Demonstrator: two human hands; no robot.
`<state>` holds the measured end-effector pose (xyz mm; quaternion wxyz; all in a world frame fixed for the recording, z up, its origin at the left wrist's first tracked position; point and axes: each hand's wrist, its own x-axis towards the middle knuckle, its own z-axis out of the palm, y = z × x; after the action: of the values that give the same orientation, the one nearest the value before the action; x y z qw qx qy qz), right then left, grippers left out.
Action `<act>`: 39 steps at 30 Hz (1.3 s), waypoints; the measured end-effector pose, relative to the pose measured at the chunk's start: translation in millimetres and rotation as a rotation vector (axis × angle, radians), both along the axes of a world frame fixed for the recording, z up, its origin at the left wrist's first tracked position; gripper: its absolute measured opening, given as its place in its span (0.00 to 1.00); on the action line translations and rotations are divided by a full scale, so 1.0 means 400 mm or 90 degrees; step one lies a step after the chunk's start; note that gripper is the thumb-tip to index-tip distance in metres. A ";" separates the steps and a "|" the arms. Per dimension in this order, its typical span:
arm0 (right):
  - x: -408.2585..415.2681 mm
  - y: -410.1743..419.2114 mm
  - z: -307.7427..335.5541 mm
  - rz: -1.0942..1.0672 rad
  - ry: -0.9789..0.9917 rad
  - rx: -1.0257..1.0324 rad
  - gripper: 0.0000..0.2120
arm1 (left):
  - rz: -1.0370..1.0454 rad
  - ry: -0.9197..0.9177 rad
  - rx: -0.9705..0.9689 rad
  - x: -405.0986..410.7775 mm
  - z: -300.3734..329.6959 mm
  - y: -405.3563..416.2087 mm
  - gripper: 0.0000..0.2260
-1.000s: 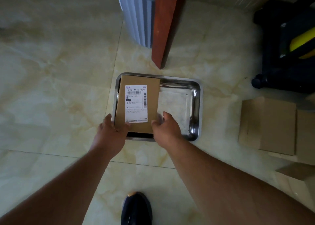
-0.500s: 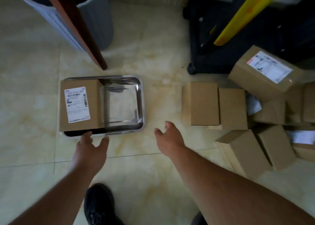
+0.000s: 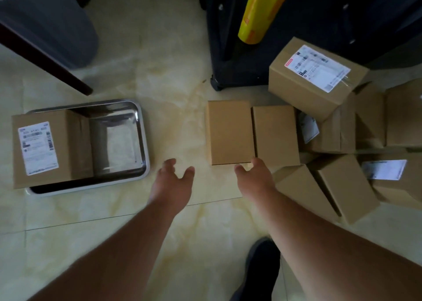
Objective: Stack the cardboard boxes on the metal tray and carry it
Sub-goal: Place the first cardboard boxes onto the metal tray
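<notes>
A metal tray lies on the floor at the left. One labelled cardboard box fills its left half. To the right, a plain flat box lies beside a second plain box. My left hand hovers open over the bare floor between the tray and the plain flat box. My right hand is open at the near edge of those two boxes, with thumb and fingertips at their front corner. Neither hand holds anything.
A heap of several more cardboard boxes spreads at the right. Behind it stands a black cart with a yellow roll. A grey bin and a dark wooden leg are at the far left. My dark shoe is below.
Both hands let go of the labelled box in the tray and swung right. The view turned right too, and the right hand now reaches the plain boxes.
</notes>
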<state>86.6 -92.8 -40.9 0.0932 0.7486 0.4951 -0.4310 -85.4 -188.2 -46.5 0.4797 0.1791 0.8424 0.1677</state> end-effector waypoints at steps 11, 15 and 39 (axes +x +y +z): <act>0.073 0.096 -0.134 -0.029 0.037 0.013 0.27 | -0.067 -0.018 -0.031 0.158 -0.120 0.162 0.32; 0.074 0.099 -0.166 -0.023 0.033 0.002 0.22 | -0.078 -0.013 -0.021 0.177 -0.147 0.166 0.22; -0.088 0.022 -0.005 0.022 0.059 0.079 0.14 | 0.048 0.034 0.089 0.017 -0.026 0.078 0.14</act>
<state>51.6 -83.9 -42.8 0.0315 0.7236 0.5375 -0.4318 -78.7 -156.9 -57.0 0.4368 0.1851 0.8472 0.2394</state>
